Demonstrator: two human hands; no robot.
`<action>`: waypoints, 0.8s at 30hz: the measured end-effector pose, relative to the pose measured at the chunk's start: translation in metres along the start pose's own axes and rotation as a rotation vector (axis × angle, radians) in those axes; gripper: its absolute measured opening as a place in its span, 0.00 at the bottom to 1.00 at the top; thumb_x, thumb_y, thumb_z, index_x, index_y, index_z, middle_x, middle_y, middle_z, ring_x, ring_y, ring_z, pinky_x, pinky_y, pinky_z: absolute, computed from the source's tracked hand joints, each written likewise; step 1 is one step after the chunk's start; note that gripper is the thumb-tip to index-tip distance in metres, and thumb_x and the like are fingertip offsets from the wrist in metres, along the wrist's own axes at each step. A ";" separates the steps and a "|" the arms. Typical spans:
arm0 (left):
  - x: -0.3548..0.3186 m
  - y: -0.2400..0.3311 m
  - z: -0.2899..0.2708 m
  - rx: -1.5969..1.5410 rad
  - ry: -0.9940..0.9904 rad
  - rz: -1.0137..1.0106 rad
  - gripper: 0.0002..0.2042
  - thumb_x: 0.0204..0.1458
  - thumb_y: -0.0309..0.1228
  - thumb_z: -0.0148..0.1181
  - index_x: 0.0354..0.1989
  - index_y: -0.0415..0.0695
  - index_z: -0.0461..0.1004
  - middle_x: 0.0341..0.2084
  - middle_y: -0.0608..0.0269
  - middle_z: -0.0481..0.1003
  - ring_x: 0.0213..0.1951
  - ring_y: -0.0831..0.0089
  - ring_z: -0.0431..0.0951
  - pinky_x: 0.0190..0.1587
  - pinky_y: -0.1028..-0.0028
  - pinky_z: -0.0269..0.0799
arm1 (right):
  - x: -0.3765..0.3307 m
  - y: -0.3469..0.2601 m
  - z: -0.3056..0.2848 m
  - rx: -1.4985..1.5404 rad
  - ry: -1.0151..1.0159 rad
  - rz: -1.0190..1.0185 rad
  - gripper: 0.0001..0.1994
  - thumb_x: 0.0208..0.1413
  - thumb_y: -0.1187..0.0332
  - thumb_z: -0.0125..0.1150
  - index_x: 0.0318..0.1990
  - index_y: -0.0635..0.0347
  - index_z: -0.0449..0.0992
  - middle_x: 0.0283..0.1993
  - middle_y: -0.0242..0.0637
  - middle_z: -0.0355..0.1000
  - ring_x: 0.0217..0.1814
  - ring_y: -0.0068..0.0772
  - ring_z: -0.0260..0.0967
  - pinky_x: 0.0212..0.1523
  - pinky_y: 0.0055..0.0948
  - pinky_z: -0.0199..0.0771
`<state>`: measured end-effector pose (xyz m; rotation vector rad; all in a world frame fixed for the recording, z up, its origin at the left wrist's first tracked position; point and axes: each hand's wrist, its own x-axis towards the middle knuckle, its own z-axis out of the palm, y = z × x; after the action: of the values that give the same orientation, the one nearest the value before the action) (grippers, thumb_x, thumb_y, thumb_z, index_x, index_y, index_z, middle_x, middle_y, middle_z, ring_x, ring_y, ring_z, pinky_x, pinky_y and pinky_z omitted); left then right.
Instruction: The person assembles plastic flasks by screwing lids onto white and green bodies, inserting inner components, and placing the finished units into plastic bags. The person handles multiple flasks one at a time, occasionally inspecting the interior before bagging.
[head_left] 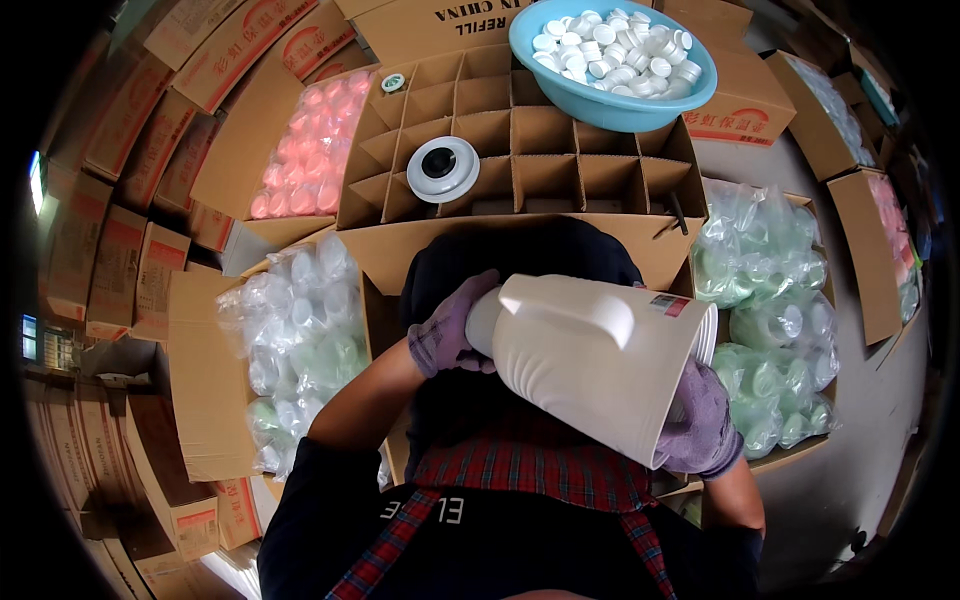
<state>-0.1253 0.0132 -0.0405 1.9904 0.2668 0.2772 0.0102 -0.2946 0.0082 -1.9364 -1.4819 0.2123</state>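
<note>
A cream plastic jug body (590, 362) with a moulded handle lies tilted on its side over my lap. My left hand (448, 328), in a purple glove, grips its narrow neck end. My right hand (700, 425), also gloved, closes around its wide base end. In front of me stands a cardboard box with a divider grid (520, 150); one cell holds a jug with a white lid and black centre (442, 168). A blue basin (690, 95) full of small white caps (612, 48) rests on the box's far right corner.
Clear bags of pale green and white plastic parts sit in open cartons at my left (300, 340) and right (765, 320). A bag of pink parts (305, 150) lies at the back left. Stacked cartons (120, 250) line the left side. Grey floor (860, 420) shows at right.
</note>
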 end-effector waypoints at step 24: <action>0.142 -0.131 -0.127 0.973 0.452 -0.782 0.46 0.45 0.71 0.54 0.59 0.40 0.71 0.65 0.43 0.62 0.69 0.50 0.57 0.70 0.61 0.50 | 0.195 -0.036 0.017 -0.256 -0.603 -0.078 0.32 0.55 0.37 0.56 0.43 0.64 0.79 0.33 0.49 0.78 0.40 0.51 0.77 0.43 0.43 0.75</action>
<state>-0.0386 0.2204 -0.0962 2.5142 1.6778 0.0726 0.0389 -0.1068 0.0693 -2.1179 -2.0490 0.6427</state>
